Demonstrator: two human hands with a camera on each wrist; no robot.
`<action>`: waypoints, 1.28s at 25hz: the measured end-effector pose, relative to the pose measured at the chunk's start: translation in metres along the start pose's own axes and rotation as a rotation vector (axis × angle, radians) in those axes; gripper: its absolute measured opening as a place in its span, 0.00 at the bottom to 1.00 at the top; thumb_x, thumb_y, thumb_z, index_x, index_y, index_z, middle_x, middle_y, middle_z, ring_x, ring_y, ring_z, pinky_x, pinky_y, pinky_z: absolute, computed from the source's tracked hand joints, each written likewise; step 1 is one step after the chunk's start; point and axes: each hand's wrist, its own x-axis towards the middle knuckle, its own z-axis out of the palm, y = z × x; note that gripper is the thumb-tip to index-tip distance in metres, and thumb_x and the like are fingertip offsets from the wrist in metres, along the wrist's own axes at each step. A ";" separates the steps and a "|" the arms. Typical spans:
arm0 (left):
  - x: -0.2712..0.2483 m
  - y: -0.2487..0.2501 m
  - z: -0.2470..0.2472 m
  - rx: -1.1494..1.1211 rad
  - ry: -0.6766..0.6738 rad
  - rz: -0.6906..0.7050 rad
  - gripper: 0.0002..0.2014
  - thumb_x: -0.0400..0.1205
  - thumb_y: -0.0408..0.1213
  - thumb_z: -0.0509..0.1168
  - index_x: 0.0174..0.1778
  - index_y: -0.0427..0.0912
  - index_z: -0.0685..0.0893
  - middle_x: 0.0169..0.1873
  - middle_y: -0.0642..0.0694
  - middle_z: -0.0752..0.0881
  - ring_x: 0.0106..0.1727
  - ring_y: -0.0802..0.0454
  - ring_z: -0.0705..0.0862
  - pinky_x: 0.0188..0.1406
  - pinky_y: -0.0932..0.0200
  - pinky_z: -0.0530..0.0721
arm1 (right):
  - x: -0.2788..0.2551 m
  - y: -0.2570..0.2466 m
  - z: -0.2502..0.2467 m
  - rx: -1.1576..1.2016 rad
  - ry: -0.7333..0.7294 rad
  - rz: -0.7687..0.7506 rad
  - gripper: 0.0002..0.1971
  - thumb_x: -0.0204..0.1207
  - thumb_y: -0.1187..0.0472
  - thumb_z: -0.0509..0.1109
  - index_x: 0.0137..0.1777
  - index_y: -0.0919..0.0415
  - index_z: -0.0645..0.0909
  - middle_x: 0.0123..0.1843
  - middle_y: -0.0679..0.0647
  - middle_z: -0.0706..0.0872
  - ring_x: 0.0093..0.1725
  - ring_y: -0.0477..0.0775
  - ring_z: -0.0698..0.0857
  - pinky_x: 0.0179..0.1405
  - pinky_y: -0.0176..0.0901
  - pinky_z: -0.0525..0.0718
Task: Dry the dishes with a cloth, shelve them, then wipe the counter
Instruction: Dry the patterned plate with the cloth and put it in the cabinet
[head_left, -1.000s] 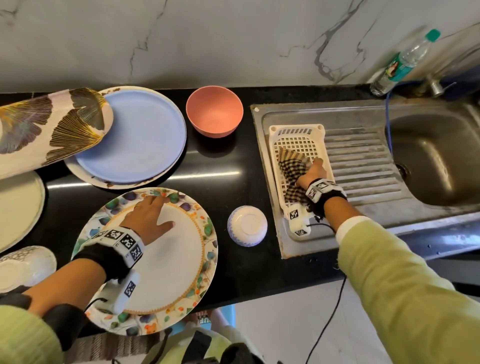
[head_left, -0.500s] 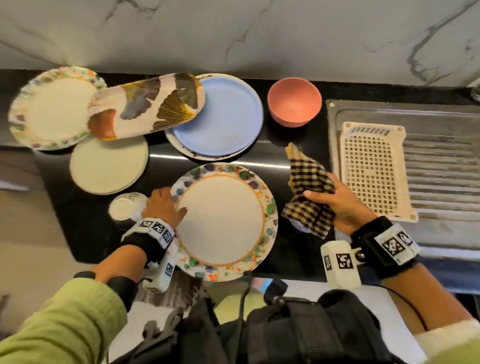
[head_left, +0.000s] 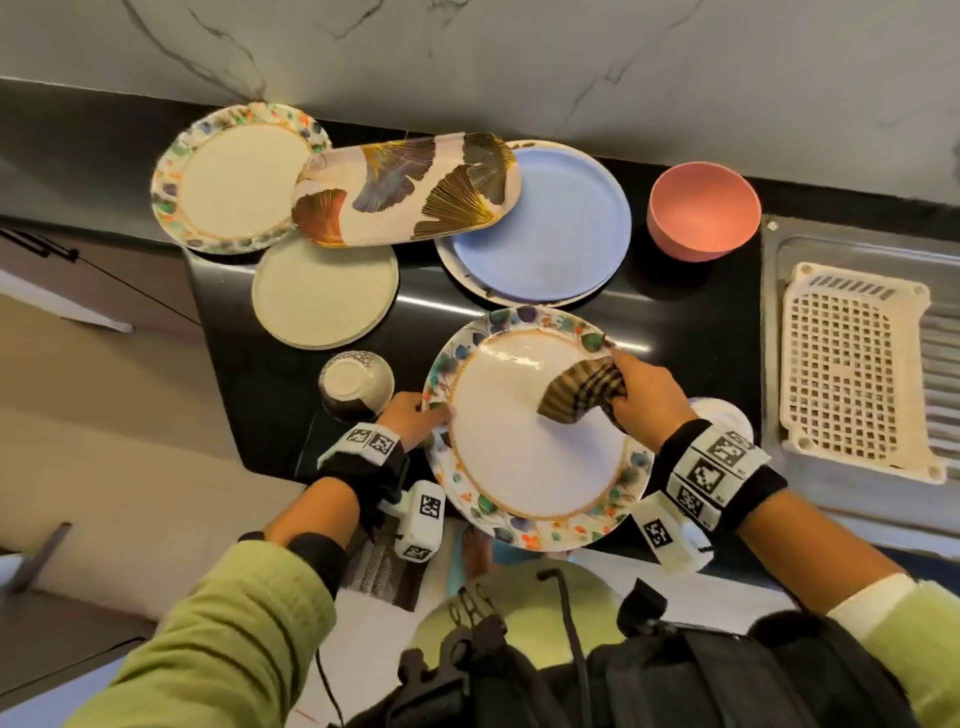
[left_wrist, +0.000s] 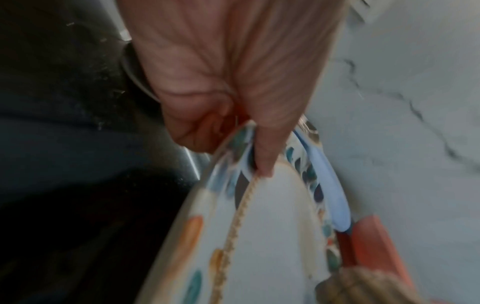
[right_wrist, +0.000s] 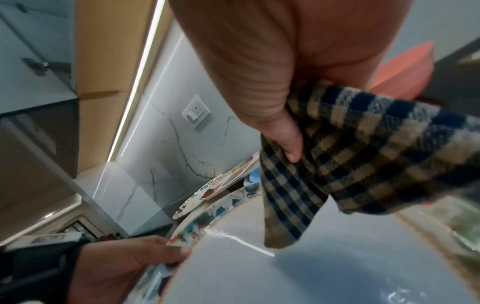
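**Checked cloth meets flowered plate at a crowded bench**

A person's left hand (head_left: 410, 418) pinches the left rim of a flowered plate (head_left: 524, 467), thumb on top and fingers beneath, holding it over the near edge of the black bench (head_left: 249, 374). The right hand (head_left: 644, 400) grips a bunched checked cloth (head_left: 582, 392), fingers curled round it, and presses it to the plate's upper right face. A wet streak shines on the plate in the right wrist view.

Dishes crowd the bench behind. An upturned patterned bowl (head_left: 356, 384) sits just beside the left hand. A plain cream plate (head_left: 324, 293) lies beyond it, and a second flowered plate (head_left: 234, 179) rests at the far left against the wall. A long tray with gold leaf prints (head_left: 405, 189) lies across both that plate and a blue plate (head_left: 545, 223), which is stacked on a larger white one. A pink bowl (head_left: 704, 208) stands upright to the right of the blue plate. A white bowl (head_left: 722, 415) is mostly hidden behind the right wrist.

Farther right, a white plastic basket (head_left: 852, 364) sits on the steel draining board (head_left: 935, 332). A grey-veined marble wall (head_left: 519, 67) backs the bench; the right wrist view shows a switch plate (right_wrist: 195, 113) on it and a lit strip under wooden cabinets (right_wrist: 111, 47). Both wrists carry black bands with printed markers.
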 end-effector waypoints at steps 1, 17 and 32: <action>-0.008 0.002 -0.001 -0.166 -0.019 0.015 0.10 0.82 0.39 0.64 0.50 0.36 0.84 0.51 0.36 0.87 0.57 0.37 0.84 0.62 0.45 0.80 | -0.005 -0.001 -0.005 -0.048 0.037 0.008 0.20 0.76 0.68 0.62 0.69 0.62 0.74 0.61 0.64 0.84 0.59 0.66 0.82 0.50 0.45 0.75; -0.087 0.165 -0.093 -0.600 0.146 0.688 0.10 0.84 0.44 0.61 0.45 0.45 0.86 0.40 0.44 0.90 0.45 0.44 0.89 0.44 0.53 0.86 | -0.015 -0.138 -0.172 -0.006 0.836 -0.355 0.30 0.70 0.66 0.57 0.75 0.63 0.68 0.76 0.65 0.68 0.73 0.66 0.68 0.71 0.55 0.67; -0.124 0.201 -0.080 -0.712 0.050 0.814 0.14 0.84 0.42 0.59 0.38 0.41 0.84 0.33 0.46 0.87 0.30 0.52 0.85 0.21 0.65 0.78 | 0.017 -0.157 -0.153 0.149 0.581 -0.121 0.35 0.82 0.36 0.42 0.82 0.47 0.33 0.84 0.52 0.33 0.82 0.60 0.34 0.80 0.63 0.35</action>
